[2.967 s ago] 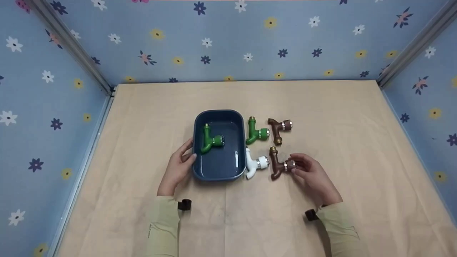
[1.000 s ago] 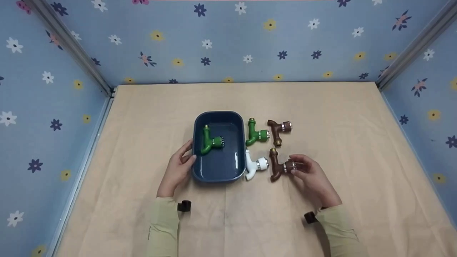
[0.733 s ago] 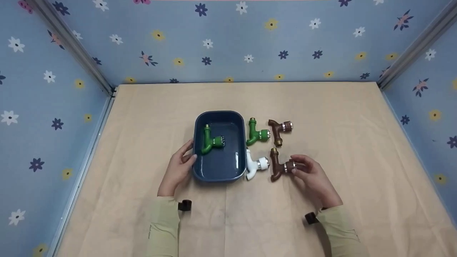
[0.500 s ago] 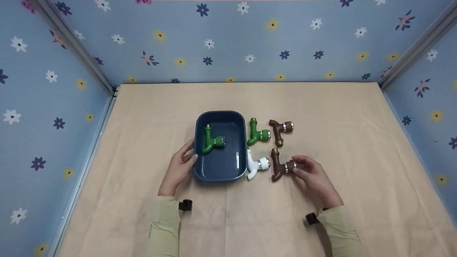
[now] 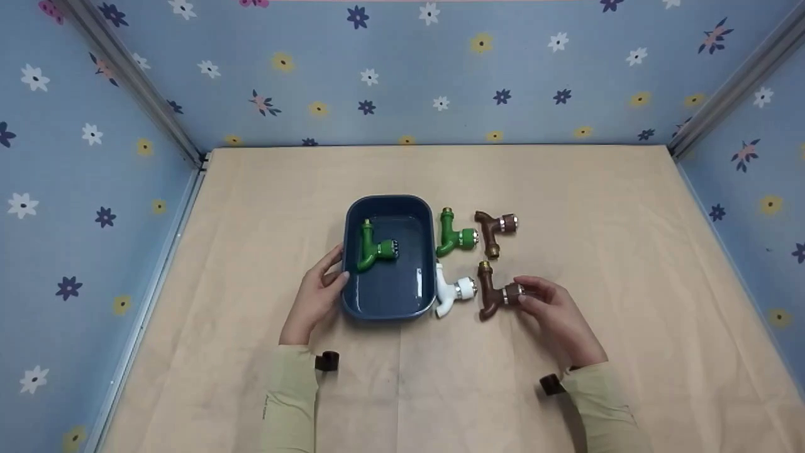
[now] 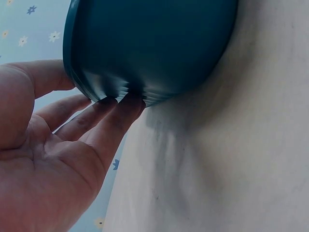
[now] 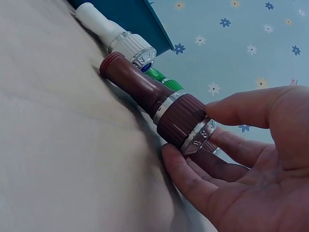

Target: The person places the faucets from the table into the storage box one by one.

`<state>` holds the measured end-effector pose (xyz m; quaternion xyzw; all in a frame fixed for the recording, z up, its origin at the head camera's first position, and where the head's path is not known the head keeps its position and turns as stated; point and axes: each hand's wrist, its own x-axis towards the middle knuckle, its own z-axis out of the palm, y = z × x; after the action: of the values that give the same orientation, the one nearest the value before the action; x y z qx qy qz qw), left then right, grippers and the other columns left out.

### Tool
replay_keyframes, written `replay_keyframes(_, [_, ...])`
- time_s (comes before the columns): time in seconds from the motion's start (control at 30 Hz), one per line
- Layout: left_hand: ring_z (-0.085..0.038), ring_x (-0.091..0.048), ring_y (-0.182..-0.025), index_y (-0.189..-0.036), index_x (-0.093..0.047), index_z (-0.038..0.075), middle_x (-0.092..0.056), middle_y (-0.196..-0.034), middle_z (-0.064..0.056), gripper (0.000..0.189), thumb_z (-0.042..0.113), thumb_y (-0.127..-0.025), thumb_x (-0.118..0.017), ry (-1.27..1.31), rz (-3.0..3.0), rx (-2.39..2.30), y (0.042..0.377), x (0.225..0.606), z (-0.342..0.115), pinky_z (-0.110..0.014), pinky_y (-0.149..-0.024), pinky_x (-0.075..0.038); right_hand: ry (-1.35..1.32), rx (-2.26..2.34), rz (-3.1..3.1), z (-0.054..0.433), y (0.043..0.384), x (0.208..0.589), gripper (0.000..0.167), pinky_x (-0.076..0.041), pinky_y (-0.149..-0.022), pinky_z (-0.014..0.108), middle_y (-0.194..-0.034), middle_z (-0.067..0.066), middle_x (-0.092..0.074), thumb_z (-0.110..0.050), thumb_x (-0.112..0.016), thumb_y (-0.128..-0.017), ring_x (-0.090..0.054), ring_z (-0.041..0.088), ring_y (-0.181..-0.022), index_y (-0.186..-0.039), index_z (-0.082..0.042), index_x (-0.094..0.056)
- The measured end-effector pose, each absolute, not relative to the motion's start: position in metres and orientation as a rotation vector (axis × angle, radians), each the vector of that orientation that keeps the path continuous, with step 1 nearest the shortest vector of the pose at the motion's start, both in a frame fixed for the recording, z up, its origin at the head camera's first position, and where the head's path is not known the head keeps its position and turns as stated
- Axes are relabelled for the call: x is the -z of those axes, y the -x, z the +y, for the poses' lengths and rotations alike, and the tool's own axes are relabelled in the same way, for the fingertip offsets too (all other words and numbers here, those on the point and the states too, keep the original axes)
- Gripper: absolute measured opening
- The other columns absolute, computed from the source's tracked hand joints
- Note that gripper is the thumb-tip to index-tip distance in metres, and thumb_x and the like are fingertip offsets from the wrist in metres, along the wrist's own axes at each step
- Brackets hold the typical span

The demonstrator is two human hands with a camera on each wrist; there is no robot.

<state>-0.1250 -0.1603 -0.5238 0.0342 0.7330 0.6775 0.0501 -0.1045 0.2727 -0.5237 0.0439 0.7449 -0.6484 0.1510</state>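
A dark blue plastic basin (image 5: 388, 314) has one green faucet (image 5: 368, 250) lying in it. My left hand (image 5: 314, 299) is at the basin's left side; in the left wrist view, its fairly straight fingers (image 6: 116, 121) touch the outer wall under the rim. My right hand (image 5: 561, 318) pinches the ribbed knob of the lower brown faucet (image 5: 488, 292), thumb on one side and fingers on the other. In the right wrist view, this brown faucet (image 7: 135, 84) lies low over the cloth, its silver-banded knob between the fingertips. A white faucet (image 5: 446, 290) lies between it and the basin.
Beyond the white faucet lies another green faucet (image 5: 449, 236), close to the basin's right wall. A second brown faucet (image 5: 490, 234) is beside it, turned the other way. Beige cloth (image 5: 604, 207) covers the table, enclosed by blue flowered panels (image 5: 402, 56) at back and sides.
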Motion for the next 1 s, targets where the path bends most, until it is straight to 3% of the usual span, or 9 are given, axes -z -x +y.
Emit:
replay_keyframes(0.33, [-0.041, -0.047, -0.123, -0.148, -0.035, 0.006, -0.037, -0.145, -0.024, 0.056, -0.004, -0.096, -0.051, -0.082, 2.244, -2.054, 0.1257, 0.5233, -0.1594, -0.044, -0.102, -0.039, -0.153, 1.932, 2.055, 0.2729, 0.1033, 0.5231, 0.043, -0.046, -0.096, 0.037, -0.128, 0.023, -0.054, 0.005, -0.053, -0.092, -0.059, 0.023, -0.108, -0.135, 0.005, -0.047])
replay_keyframes(1.0, [-0.038, -0.048, -0.124, -0.149, -0.033, 0.007, -0.037, -0.146, -0.022, 0.056, -0.002, -0.096, -0.052, -0.067, 2.255, -2.026, 0.1259, 0.5247, -0.1600, -0.041, -0.101, -0.041, -0.135, 2.056, 1.997, 0.2728, 0.1011, 0.5259, 0.040, -0.048, -0.093, 0.038, -0.120, 0.027, -0.057, 0.008, -0.056, -0.089, -0.063, 0.025, -0.104, -0.129, 0.009, -0.050])
